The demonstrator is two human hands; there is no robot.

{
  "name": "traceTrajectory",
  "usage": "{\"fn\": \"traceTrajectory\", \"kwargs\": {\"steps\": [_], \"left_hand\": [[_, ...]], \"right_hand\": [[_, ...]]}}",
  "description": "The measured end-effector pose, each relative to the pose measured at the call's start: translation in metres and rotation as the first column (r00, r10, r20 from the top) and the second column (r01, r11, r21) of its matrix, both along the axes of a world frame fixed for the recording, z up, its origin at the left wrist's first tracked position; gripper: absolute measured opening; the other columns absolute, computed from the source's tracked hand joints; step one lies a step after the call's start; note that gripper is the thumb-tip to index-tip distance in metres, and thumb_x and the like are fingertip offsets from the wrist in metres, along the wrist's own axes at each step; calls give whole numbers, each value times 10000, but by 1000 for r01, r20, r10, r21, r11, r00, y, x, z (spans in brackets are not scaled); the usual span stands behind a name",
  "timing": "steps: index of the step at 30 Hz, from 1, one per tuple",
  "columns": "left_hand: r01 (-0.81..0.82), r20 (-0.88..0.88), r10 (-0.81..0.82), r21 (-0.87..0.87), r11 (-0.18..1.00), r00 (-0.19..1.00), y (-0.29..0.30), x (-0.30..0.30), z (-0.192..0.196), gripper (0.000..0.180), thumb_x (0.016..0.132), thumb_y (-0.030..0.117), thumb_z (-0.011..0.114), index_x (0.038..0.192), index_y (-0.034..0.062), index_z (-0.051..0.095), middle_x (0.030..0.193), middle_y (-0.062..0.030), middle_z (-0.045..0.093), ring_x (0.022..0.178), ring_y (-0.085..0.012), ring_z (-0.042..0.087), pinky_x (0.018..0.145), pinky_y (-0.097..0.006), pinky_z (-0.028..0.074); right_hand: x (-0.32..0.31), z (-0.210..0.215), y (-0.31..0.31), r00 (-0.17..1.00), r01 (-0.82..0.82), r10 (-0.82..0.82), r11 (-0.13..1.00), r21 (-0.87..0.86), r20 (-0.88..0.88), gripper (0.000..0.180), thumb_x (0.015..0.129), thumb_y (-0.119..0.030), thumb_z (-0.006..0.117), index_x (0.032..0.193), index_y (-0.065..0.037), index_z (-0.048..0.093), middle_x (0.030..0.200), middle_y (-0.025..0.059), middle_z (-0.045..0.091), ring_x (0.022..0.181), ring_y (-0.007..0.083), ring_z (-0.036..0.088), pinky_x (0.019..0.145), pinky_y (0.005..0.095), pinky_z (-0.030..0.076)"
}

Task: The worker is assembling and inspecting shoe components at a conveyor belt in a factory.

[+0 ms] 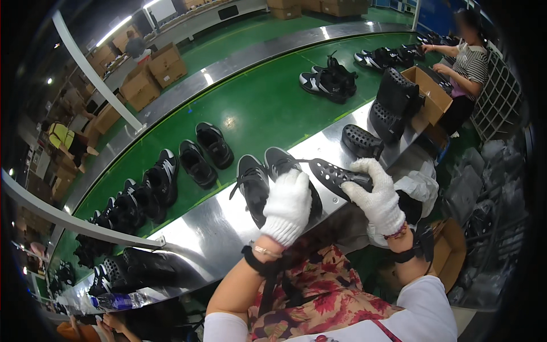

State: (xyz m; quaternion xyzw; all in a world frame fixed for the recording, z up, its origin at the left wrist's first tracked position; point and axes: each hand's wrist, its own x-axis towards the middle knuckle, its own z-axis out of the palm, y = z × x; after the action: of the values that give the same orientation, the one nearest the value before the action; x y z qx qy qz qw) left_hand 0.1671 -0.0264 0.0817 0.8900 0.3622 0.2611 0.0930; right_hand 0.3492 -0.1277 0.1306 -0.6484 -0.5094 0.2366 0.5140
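- head view first: the person's left hand [289,205], in a white knit glove, lies over a pair of dark sneakers [268,179] at the near edge of the steel table [222,228].
- those fingers are curled together and pressed down on the right shoe of the pair, near its heel end; no pinch can be made out, it looks like a flat hold from above.
- the sneakers lie side by side, long axis running away from the person, toes toward the green belt [256,108], heels toward the body.
- right hand [373,191], gloved too, is closed around a black perforated shoe insert [336,175]; fingers wrap its near end, thumb hidden, so how tight the grip is cannot be told.
- here's the key line-up: the insert's long axis runs level, its free narrow end pointing left at the sneakers, with that tip just beside the right shoe and the left hand's fingertips.
- so the insert sits to the right of the shoes, and the right hand carries it while the left is the one nearer the shoe opening.
- more inserts [393,105] are stacked farther right on the table by a cardboard box [436,94].
- other dark shoe pairs [182,171] ride the belt, well apart from both hands.
- a co-worker [470,68] in a striped top sits at the far right, hands at their own shoes.
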Motion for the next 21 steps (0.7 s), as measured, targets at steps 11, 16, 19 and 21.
{"fn": "traceTrajectory", "kwargs": {"steps": [11, 16, 19, 21], "left_hand": [[-191, -121, 174, -148, 970, 977, 33, -6, 10, 167, 844, 229, 661, 918, 82, 683, 903, -147, 684, 876, -358, 671, 777, -454, 543], [-63, -21, 60, -258, 964, 998, 37, -4, 16, 201, 841, 210, 643, 976, 69, 690, 919, -153, 701, 904, -363, 675, 797, -434, 541], [-53, 21, 61, -271, 961, 998, 40, -13, 11, 208, 837, 195, 631, 992, 74, 700, 912, -148, 706, 899, -349, 682, 798, -423, 543], [-54, 69, 76, -285, 957, 995, 38, -21, 12, 226, 834, 197, 637, 1010, 79, 717, 924, -145, 712, 902, -335, 689, 810, -408, 548]], "right_hand": [[-4, 28, 24, 888, -348, 403, 904, -248, 222, 381, 863, -252, 744, 1124, 1, 628, 900, 173, 707, 791, 268, 716, 716, 355, 564], [-31, -27, 63, 777, -340, 351, 933, -121, 522, 398, 908, -228, 666, 1216, -10, 540, 922, 244, 689, 842, 411, 698, 739, 464, 568], [-38, -30, 60, 821, -336, 385, 923, -188, 420, 400, 897, -245, 716, 1169, 0, 555, 1004, 218, 685, 947, 412, 673, 834, 451, 548], [-37, -36, 56, 821, -335, 389, 921, -198, 418, 538, 869, -332, 760, 1224, 12, 546, 1005, 231, 680, 963, 394, 677, 847, 451, 545]]}}
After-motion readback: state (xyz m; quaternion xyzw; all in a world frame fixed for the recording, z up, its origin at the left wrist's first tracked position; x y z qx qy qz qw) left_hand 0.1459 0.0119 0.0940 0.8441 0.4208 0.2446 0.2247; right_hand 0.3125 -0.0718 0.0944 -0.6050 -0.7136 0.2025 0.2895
